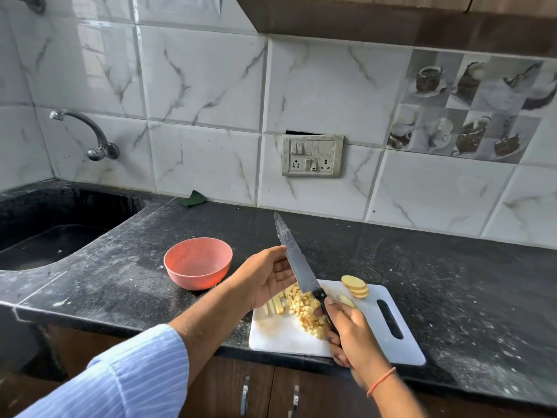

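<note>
The right hand grips the knife by its black handle above the cutting board. The left hand lies flat-fingered against the blade's side. The steel looks stiff, sharp and likely starch-slick, so it is safest held by the handle. Potato cubes lie on the board.

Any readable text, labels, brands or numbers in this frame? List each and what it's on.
Nothing in the frame can be read.
The knife has faint marks on its blade, too blurred to read.
The switch plate has no legible marking.
The picture tiles show cups only, no words.
The bowl and the board are plain.
</note>
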Available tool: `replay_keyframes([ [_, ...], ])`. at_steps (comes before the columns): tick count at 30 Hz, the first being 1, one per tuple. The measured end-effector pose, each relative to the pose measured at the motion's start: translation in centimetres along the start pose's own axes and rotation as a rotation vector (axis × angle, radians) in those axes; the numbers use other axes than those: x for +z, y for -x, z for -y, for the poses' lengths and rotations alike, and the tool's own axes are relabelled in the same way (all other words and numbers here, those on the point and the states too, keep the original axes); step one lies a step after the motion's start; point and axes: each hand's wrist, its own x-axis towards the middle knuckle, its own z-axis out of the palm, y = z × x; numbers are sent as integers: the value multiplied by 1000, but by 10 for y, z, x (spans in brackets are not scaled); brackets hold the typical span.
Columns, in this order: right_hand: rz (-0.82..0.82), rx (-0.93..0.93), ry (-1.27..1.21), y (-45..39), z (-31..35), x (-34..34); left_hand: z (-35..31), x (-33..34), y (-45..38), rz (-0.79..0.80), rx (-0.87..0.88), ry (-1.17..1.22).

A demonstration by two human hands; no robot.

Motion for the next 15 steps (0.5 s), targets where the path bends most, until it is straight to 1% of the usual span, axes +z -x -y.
replay_keyframes([
  [4, 5, -26, -63, -3, -4, 0, -3, 3, -9, -103, 27, -162],
  [7, -38, -23, -72, -5, -5, 1, -4, 5, -13, -133, 51, -197],
  [12, -119, -44, -48, -6, -6, 2, -10, 4, -14, -124, 52, -175],
  [15, -143, -59, -98, -2, -6, 0, -11, 3, -18, -109, 52, -275],
])
